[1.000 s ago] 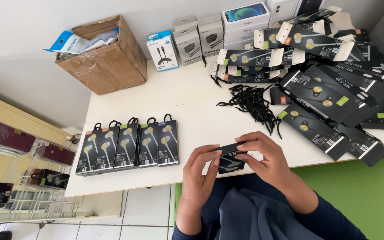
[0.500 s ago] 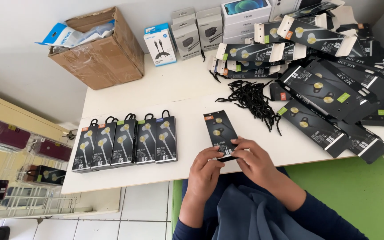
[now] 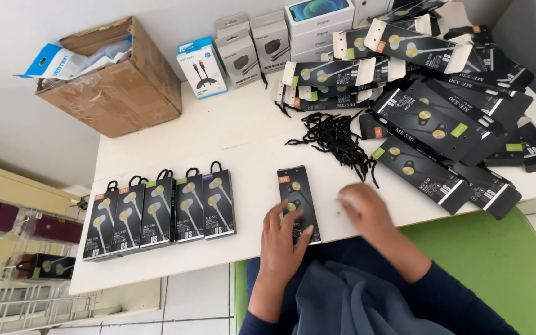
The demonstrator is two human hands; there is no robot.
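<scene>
On the table [image 3: 231,124], a row of 5 earphone packs [image 3: 162,211] lies at lower left. A single pack [image 3: 298,201] lies centre, cords [image 3: 336,139] behind it, a pile of packs [image 3: 442,105] at upper right, a cardboard box [image 3: 113,80] at upper left.

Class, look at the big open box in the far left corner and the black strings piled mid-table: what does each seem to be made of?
Brown box: likely corrugated cardboard, matte, with creased flaps and glossy tape strips. Black strings: probably woven cord or thin elastic, dull and limp, lying in a tangle; too small to tell which.
</scene>
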